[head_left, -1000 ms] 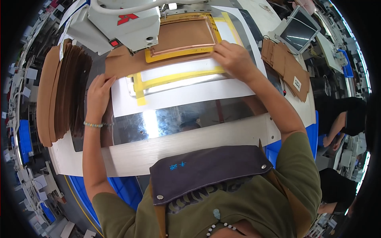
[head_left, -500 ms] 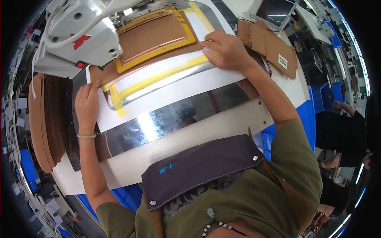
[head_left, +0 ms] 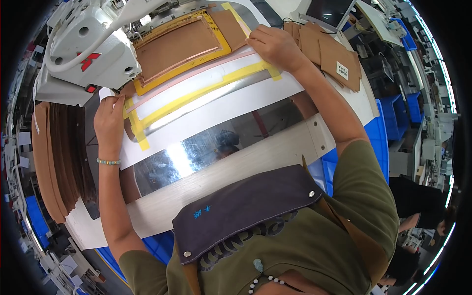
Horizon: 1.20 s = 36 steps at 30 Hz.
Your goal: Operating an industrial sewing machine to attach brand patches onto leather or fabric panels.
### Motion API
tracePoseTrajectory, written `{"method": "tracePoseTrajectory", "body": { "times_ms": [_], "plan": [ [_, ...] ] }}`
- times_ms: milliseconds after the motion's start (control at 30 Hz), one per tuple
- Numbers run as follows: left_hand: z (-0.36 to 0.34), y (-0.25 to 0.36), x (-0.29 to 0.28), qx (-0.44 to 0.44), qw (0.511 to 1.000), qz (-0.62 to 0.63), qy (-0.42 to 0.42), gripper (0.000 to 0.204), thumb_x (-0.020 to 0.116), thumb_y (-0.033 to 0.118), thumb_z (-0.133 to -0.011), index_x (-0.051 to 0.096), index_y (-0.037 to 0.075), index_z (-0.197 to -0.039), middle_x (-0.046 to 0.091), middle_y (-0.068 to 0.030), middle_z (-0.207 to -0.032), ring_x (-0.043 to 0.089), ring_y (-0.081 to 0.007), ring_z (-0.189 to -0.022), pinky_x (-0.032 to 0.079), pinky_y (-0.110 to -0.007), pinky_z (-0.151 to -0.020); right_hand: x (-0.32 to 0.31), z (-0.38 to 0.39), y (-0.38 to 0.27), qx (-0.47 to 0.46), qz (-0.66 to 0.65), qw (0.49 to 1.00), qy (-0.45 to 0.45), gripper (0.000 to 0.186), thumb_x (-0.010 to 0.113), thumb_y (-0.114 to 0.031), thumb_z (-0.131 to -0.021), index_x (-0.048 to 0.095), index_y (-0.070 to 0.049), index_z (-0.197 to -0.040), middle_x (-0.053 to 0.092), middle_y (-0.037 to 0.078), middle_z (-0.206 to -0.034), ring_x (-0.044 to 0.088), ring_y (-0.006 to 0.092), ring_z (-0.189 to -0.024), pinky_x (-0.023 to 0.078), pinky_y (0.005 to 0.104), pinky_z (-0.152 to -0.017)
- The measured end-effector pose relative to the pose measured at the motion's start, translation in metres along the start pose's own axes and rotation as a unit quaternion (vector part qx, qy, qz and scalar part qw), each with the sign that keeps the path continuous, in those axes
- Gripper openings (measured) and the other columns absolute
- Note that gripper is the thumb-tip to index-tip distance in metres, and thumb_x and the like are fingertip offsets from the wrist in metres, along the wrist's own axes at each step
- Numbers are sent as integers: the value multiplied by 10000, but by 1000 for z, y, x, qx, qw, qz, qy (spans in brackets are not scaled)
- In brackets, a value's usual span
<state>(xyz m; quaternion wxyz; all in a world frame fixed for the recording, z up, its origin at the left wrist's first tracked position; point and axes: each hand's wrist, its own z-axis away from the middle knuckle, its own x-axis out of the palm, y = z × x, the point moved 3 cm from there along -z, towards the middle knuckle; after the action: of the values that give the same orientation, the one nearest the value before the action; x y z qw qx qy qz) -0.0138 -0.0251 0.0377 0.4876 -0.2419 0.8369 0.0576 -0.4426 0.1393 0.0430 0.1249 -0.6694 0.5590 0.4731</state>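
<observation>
A brown sheet point(head_left: 232, 30), possibly leather or card, lies beneath a yellow rectangular frame point(head_left: 225, 45) at the sewing machine. My right hand point(head_left: 276, 48) has its fingers closed at the sheet's near right corner. At the left end, my left hand point(head_left: 109, 124) pinches the sheet's edge, beside an upturned white corner; its fingertips are partly hidden. Below the sheet is a white paper point(head_left: 196, 120) with strips of yellow tape point(head_left: 184, 102) and a pinkish line along it.
The white sewing machine head point(head_left: 93, 54) stands at the upper left. A stack of brown pieces point(head_left: 54, 157) is on the left, with more brown pieces point(head_left: 339, 59) at the right. A shiny metal plate point(head_left: 206, 152) and blue bins point(head_left: 376, 152) are nearer me.
The brown sheet's near edge has moved away from me, uncovering the pinkish line and more white paper. My right hand has moved slightly up and left; the left remains at the left edge.
</observation>
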Motion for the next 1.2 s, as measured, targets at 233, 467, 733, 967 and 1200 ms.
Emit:
{"method": "tracePoseTrajectory", "body": {
  "times_ms": [233,467,733,967,1200],
  "plan": [
    [7,8,8,24,999,13,-47,263,718,13,-861,757,24,-1121,671,-83,-1005,680,-280,-950,567,-386,-791,2,17,-1,27,4,1000,-1,100,720,-66,-797,684,-79,-889,635,2,-923,661,181,-934,588,310,-725],
    [-2,9,-2,-35,990,123,-56,251,659,-15,-919,751,-8,-1152,691,-124,-1135,642,-344,-1112,521,-446,-978,-16,11,-19,125,-65,990,-32,267,708,-25,-888,758,-26,-1150,728,54,-1223,681,251,-1133,587,380,-894],
    [-8,-49,50,-55,985,141,-88,306,562,191,-1069,693,-3,-1265,682,-264,-1218,564,-455,-1227,369,-542,-1129,-5,23,-34,207,-141,964,-88,402,598,-245,-1076,688,-37,-1408,634,91,-1513,540,287,-1410,405,448,-1190],
    [12,-107,80,-227,951,51,-206,353,666,333,-1031,706,2,-1147,713,-238,-1134,627,-451,-1145,415,-523,-1084,-1,24,-34,207,-144,962,-102,419,560,-280,-1101,681,-45,-1427,614,95,-1545,519,295,-1444,389,444,-1211],
    [21,-80,33,-265,963,52,10,336,695,222,-1036,703,-5,-1284,704,-237,-1284,617,-456,-1238,486,-524,-1064,-13,28,-24,196,-116,973,-17,413,605,-227,-1070,659,-62,-1445,639,82,-1503,543,295,-1413,415,454,-1174]
  ]
}}
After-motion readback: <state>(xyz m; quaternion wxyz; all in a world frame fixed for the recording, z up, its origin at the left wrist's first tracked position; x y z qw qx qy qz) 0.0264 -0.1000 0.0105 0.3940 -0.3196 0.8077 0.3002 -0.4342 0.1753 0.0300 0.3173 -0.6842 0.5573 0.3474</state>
